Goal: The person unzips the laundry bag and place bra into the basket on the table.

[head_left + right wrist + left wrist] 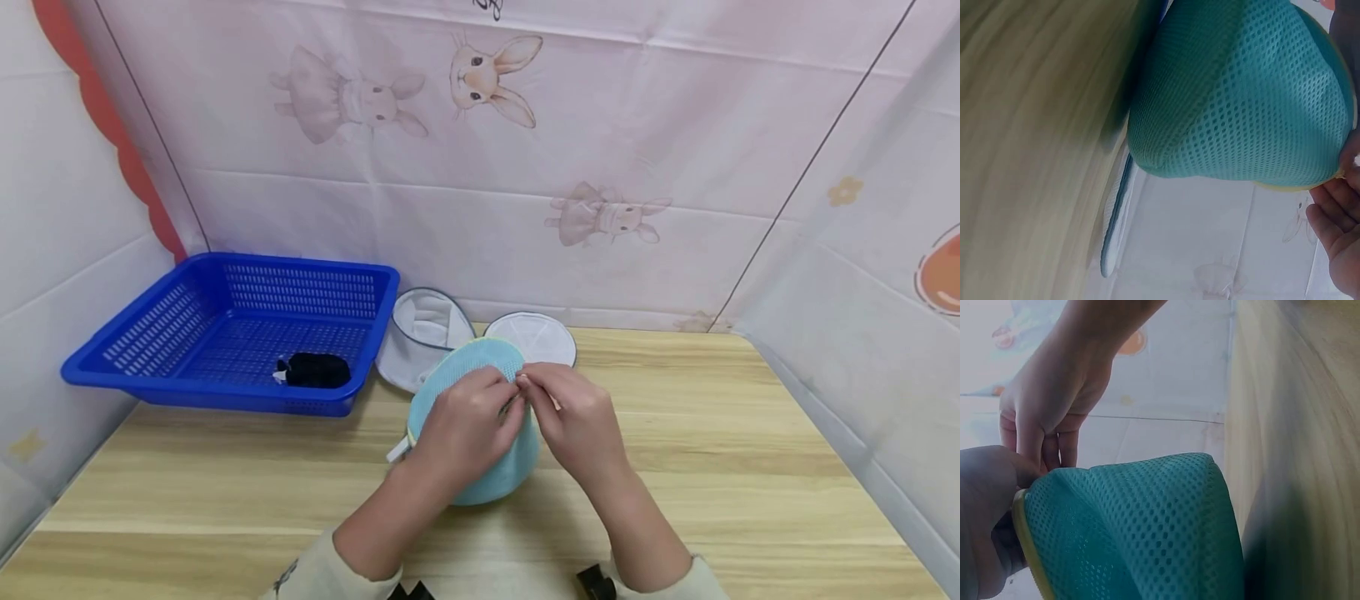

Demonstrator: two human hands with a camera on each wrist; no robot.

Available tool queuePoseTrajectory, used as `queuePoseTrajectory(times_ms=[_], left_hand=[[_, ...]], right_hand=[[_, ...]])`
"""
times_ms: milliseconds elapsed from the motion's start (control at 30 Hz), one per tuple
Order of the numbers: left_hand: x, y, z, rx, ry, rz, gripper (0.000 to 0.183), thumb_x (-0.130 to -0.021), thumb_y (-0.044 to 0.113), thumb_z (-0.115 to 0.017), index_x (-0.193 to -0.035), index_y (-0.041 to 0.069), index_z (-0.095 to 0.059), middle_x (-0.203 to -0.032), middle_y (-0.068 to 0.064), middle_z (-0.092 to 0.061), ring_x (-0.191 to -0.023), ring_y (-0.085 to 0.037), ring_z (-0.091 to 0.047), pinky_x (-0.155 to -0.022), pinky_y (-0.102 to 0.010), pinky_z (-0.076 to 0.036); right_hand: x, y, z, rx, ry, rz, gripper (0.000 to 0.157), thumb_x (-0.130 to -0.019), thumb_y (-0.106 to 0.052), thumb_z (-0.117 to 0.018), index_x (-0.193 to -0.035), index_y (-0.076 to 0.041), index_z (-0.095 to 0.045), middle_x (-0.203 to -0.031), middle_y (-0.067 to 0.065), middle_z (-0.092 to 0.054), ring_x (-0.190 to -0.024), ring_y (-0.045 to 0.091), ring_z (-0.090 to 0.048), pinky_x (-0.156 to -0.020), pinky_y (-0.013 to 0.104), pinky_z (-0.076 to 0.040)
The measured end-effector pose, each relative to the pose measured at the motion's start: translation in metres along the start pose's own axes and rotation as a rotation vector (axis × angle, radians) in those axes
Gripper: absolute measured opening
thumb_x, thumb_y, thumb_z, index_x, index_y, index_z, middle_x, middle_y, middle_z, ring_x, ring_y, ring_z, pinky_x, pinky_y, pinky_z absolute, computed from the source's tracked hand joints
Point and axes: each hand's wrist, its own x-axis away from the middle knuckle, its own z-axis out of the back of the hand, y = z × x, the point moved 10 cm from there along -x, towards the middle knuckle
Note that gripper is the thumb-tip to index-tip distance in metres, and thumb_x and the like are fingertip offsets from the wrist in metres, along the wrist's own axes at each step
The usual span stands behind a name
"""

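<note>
A teal mesh laundry bag [487,483] with yellow edging stands bulged out over the table, a small white tag at its left side. At the bag's upper right rim, my left hand [474,421] pinches the edge. Close against it, my right hand [579,417] pinches the same spot with thumb and forefinger. The left wrist view shows the mesh bag [1147,519] with its yellow edge by my left hand [985,512]. From the right wrist, the bag [1241,106] hides most of the left hand; what exactly lies between the fingertips is hidden.
A blue plastic basket [225,396] stands at the left with a small black bundle [318,370] inside. Behind the teal bag lie a white mesh bag [397,362] with dark trim and a round white one [543,333]. A printed cloth wall [450,217] borders the table's back.
</note>
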Motion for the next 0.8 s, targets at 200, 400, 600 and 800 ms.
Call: queuePoseTrajectory(times_ms=[200,400,600,800], left_hand=[[0.005,0.018,-0.008,-0.003,-0.013,-0.143,0.009,-0.084,0.010,-0.073,-0.074,0.010,-0.071,-0.076,0.003,-0.064,-0.070,-0.012,-0.060,-0.064,-0.021,-0.052],[0.009,0.028,-0.015,0.001,-0.044,-0.178,0.006,-0.082,0.012,-0.076,-0.078,0.011,-0.073,-0.078,0.003,-0.064,-0.072,-0.012,-0.060,-0.065,-0.021,-0.052],[0.010,0.028,-0.018,0.007,-0.066,-0.161,0.005,-0.082,0.012,-0.076,-0.079,0.011,-0.073,-0.079,0.004,-0.063,-0.072,-0.011,-0.060,-0.065,-0.021,-0.052],[0.006,0.013,-0.013,0.025,-0.064,-0.037,0.003,-0.080,0.012,-0.077,-0.081,0.012,-0.074,-0.079,0.005,-0.065,-0.070,-0.010,-0.060,-0.061,-0.021,-0.051]], right_hand=[[0.001,0.011,0.003,0.047,0.013,-0.022,0.011,-0.081,0.001,-0.076,-0.091,-0.001,-0.074,-0.088,0.008,-0.075,-0.084,0.020,-0.072,-0.075,0.030,-0.059],[0.002,0.022,0.009,0.079,0.035,-0.043,0.011,-0.082,0.001,-0.075,-0.093,-0.001,-0.074,-0.088,0.009,-0.075,-0.083,0.022,-0.072,-0.074,0.032,-0.059],[0.003,0.025,0.013,0.093,0.050,-0.056,0.008,-0.083,0.000,-0.074,-0.092,-0.002,-0.074,-0.087,0.009,-0.074,-0.082,0.022,-0.072,-0.074,0.033,-0.058],[0.001,0.021,0.012,0.088,0.049,-0.048,0.010,-0.083,0.000,-0.074,-0.093,-0.002,-0.074,-0.089,0.009,-0.075,-0.085,0.023,-0.071,-0.077,0.033,-0.058]])
